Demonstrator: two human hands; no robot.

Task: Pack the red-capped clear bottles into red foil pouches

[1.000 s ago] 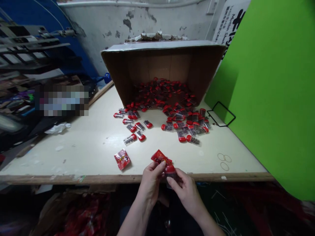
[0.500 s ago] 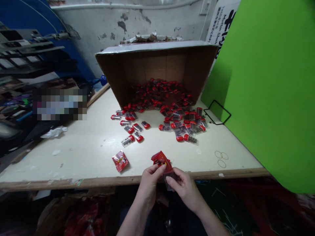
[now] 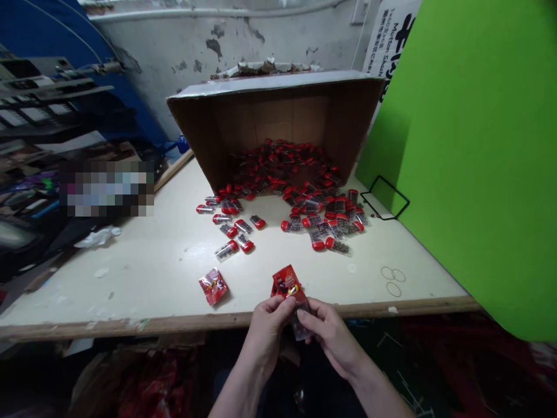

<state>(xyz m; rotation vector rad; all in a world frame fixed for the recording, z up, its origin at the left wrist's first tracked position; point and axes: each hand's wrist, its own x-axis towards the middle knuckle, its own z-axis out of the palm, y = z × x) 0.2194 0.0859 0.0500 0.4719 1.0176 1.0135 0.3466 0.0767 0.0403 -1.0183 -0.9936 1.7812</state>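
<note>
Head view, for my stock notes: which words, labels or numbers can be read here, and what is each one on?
"Motion" (uncertain): small sideways print on the white banner.
Large black characters on the white banner: sideways and cut off, unreadable.
Red foil packet between the left hand and right hand: print too blurred to read.
Red foil packet lying on the table: also too blurred.

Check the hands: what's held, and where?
A red foil packet with a clear bag below it. The left hand pinches the packet's lower-left edge; the right hand holds its lower-right edge.
</note>
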